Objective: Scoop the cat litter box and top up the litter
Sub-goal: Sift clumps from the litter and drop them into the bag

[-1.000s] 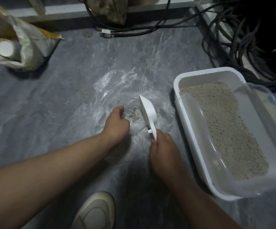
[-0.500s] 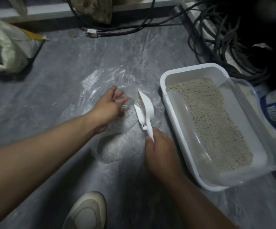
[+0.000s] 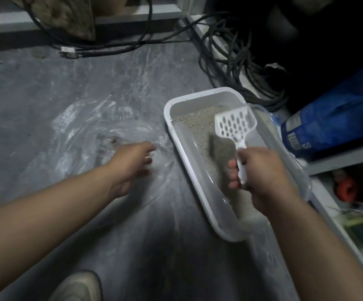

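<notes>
Scooping step in hand, top-up not yet begun. Right hand [image 3: 263, 177] wrapped around the handle of the white slotted scoop [image 3: 236, 124], blade held above the litter [image 3: 200, 129] at the far end of the litter box [image 3: 200, 192], slots facing the camera and seemingly empty, though the motion blur leaves this uncertain. Left hand [image 3: 132, 164] low over the clear plastic bag [image 3: 84, 135] spread on the floor just left of the box, fingers loosely bent; cannot tell whether pinching the film or only resting on it. A few clumps [image 3: 113, 140] visible inside the bag. Blue litter bag [image 3: 337, 114] lying to the right of the box, untouched. Next move, as a judgement: lower the blade into the litter, sift slowly, then carry any clump over the box rim to the bag mouth, kept open by the left hand.
</notes>
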Motion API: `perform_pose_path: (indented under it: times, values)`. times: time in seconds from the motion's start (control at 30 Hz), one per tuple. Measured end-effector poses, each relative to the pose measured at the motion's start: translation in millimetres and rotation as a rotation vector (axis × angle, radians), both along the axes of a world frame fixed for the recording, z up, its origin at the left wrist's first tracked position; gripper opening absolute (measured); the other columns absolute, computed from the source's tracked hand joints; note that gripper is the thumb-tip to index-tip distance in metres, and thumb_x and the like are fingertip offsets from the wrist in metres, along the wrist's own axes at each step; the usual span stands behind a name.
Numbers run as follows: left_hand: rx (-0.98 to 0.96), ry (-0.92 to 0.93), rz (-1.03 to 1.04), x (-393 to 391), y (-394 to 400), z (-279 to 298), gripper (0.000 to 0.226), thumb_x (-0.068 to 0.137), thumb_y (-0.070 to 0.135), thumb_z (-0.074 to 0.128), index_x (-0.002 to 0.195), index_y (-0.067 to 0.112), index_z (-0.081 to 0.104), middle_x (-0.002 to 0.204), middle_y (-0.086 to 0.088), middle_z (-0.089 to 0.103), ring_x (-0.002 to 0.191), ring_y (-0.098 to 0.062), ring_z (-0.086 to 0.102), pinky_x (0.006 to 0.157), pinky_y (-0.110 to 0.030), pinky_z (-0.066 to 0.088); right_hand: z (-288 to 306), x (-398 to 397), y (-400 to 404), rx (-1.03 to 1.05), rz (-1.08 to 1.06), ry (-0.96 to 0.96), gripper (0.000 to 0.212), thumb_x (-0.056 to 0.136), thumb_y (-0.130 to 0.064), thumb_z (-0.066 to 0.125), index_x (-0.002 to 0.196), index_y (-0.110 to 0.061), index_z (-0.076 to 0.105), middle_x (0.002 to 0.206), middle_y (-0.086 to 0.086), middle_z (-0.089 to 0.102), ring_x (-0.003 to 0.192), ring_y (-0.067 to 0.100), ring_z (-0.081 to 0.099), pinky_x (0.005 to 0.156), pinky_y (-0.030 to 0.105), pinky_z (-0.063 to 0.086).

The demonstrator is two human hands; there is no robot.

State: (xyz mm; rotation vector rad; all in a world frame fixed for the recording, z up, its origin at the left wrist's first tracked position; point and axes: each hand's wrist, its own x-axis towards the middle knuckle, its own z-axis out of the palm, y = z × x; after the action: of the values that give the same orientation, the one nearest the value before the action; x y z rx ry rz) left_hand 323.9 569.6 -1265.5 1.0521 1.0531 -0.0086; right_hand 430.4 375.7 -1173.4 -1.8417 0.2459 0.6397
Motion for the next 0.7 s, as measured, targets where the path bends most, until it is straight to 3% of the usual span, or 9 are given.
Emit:
perform_pose_path:
  times: [0.13, 0.23, 0.3, 0.33, 0.43, 0.53, 0.7]
  values:
    - [0.21, 0.073, -0.288, 31, -24, 8, 0.068, 0.079, 0.059, 0.073, 0.128, 0.014, 0.058, 0.125, -0.001, 0.059, 0.113, -0.023, 0.059, 0.099, -0.043, 0.052, -3, 10, -31, -0.24, 0.088, 0.175, 0.015, 0.098, -0.007, 0.049, 0.088, 0.0, 0.059, 0.059, 0.014, 0.056, 0.035, 0.018, 0.043, 0.036, 0.023, 0.038]
    - [0.177, 0.036, -0.385, 53, -40, 20, 0.073, 0.072, 0.071, 0.074, 0.124, 0.022, 0.054, 0.127, 0.004, 0.055, 0.114, -0.021, 0.055, 0.105, -0.04, 0.045, -5, 12, -45, -0.323, 0.147, 0.323, 0.014, 0.099, -0.008, 0.048, 0.093, -0.003, 0.06, 0.054, 0.009, 0.055, 0.032, 0.013, 0.042, 0.033, 0.017, 0.035]
    - [0.172, 0.063, -0.411, 62, -47, 21, 0.1, 0.061, 0.077, 0.076, 0.136, 0.016, 0.052, 0.131, 0.002, 0.056, 0.116, -0.024, 0.057, 0.104, -0.042, 0.048, -7, 17, -51, -0.343, 0.189, 0.455, 0.015, 0.099, -0.01, 0.047, 0.096, -0.002, 0.06, 0.053, 0.007, 0.054, 0.03, 0.01, 0.042, 0.031, 0.013, 0.031]
    - [0.2, 0.076, -0.407, 65, -50, 19, 0.102, 0.059, 0.073, 0.078, 0.136, 0.012, 0.052, 0.13, -0.001, 0.059, 0.114, -0.026, 0.06, 0.101, -0.043, 0.051, -9, 20, -54, -0.347, 0.213, 0.529, 0.016, 0.099, -0.012, 0.047, 0.097, -0.002, 0.06, 0.052, 0.006, 0.053, 0.029, 0.009, 0.041, 0.029, 0.012, 0.028]
    - [0.231, 0.075, -0.361, 66, -51, 4, 0.055, 0.077, 0.035, 0.079, 0.12, 0.007, 0.058, 0.109, -0.011, 0.068, 0.095, -0.026, 0.068, 0.08, -0.035, 0.059, -13, 26, -55, -0.345, 0.254, 0.698, 0.022, 0.1, -0.016, 0.045, 0.109, -0.002, 0.06, 0.05, 0.003, 0.053, 0.028, 0.006, 0.042, 0.026, 0.011, 0.024]
    - [0.134, 0.003, -0.366, 58, -44, -6, 0.028, 0.086, 0.014, 0.071, 0.113, 0.01, 0.062, 0.1, -0.008, 0.071, 0.091, -0.023, 0.069, 0.073, -0.033, 0.056, -20, 30, -50, -0.257, 0.206, 0.815, 0.029, 0.102, -0.016, 0.043, 0.12, 0.0, 0.059, 0.052, 0.004, 0.056, 0.028, 0.005, 0.044, 0.024, 0.013, 0.026]
    - [0.104, -0.074, -0.401, 54, -37, -5, 0.023, 0.089, 0.008, 0.069, 0.111, 0.014, 0.067, 0.102, -0.001, 0.075, 0.09, -0.015, 0.07, 0.071, -0.025, 0.052, -31, 28, -30, -0.191, 0.14, 0.813, 0.025, 0.102, -0.015, 0.042, 0.089, -0.002, 0.059, 0.056, 0.001, 0.049, 0.03, 0.006, 0.042, 0.025, 0.012, 0.025]
